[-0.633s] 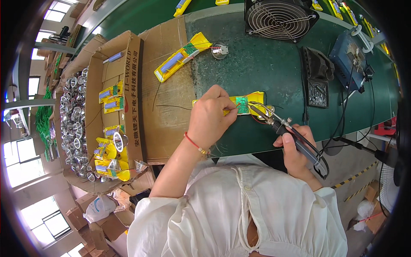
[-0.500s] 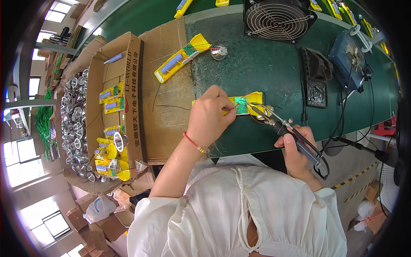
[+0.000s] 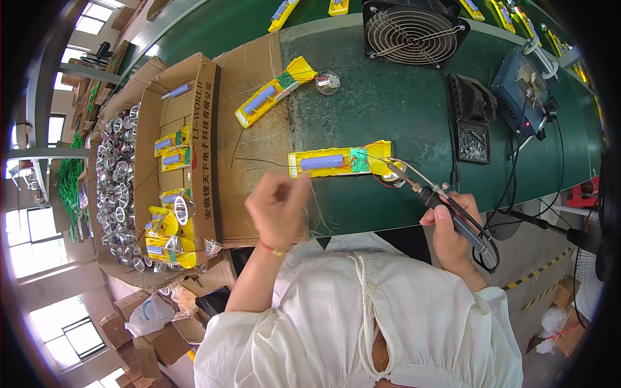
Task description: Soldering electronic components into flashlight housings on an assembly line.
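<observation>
My right hand [image 3: 447,242] grips a soldering iron [image 3: 463,227] with a thin metal tube along its tip, which points at the right end of a yellow plastic housing [image 3: 294,167]. That housing lies on the green mat and holds a blue cylindrical cell [image 3: 321,161] and a small green circuit board [image 3: 359,160] with red and black wires. A silvery reflector cup [image 3: 392,174] sits at its right end, partly behind the iron's tip. My left hand [image 3: 278,208] is in the air just below and left of the housing. Motion blurs its fingers.
Another wired housing [image 3: 265,97] lies beyond, next to a metal cup [image 3: 328,83]. A cardboard box [image 3: 208,155] on the left holds housings and reflectors. At the back stands a fan [image 3: 415,40]; on the right are a black tray [image 3: 473,143] and a blue soldering station [image 3: 517,90].
My left hand has moved from over the circuit board toward the lower left, uncovering the blue cell. The soldering iron has stayed nearly in place in my right hand.
</observation>
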`<state>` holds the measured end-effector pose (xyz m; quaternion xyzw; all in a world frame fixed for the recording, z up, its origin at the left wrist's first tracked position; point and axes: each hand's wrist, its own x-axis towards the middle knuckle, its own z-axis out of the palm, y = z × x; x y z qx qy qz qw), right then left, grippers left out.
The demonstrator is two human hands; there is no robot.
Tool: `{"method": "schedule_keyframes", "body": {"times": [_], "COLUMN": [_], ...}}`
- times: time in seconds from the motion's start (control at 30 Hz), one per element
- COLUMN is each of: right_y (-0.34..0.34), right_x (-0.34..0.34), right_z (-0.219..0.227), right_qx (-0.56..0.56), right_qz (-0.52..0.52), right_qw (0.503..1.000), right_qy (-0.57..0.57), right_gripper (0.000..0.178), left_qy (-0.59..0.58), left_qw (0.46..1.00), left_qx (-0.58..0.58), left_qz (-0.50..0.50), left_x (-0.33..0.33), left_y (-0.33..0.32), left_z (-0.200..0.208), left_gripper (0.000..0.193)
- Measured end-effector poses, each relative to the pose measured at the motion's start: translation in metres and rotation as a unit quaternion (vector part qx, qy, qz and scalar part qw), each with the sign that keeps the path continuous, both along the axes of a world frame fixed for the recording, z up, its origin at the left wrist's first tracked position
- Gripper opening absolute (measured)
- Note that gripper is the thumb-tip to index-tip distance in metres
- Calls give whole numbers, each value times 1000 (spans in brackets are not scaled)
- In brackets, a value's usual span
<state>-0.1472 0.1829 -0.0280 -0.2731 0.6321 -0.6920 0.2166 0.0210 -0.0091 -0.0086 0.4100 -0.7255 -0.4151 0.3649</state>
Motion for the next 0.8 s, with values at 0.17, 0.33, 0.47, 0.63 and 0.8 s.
{"method": "schedule_keyframes", "body": {"times": [0.17, 0.33, 0.47, 0.63, 0.8], "right_y": [-4, -5, -6, -7, -10], "right_x": [1, 1, -2, -8, -8], "right_z": [0, 1, 7, 7, 4], "right_qx": [23, 18, 56, 89, 85], "right_qz": [5, 29, 60, 83, 77], "right_qw": [1000, 999, 996, 992, 993], "right_qy": [1, -8, -22, -12, 2], "right_gripper": [22, 21, 20, 21, 17], "left_qy": [19, -74, -87, -117, -118], "left_qw": [993, 937, 926, 925, 932], "left_qx": [-63, -311, -309, -286, -261], "left_qz": [97, -144, -197, -220, -220], "left_x": [13, -19, -35, -39, -39], "left_y": [-30, -19, -16, -15, -14], "left_z": [-9, 8, -1, -6, -7], "left_gripper": [11, 18, 14, 11, 10]}}
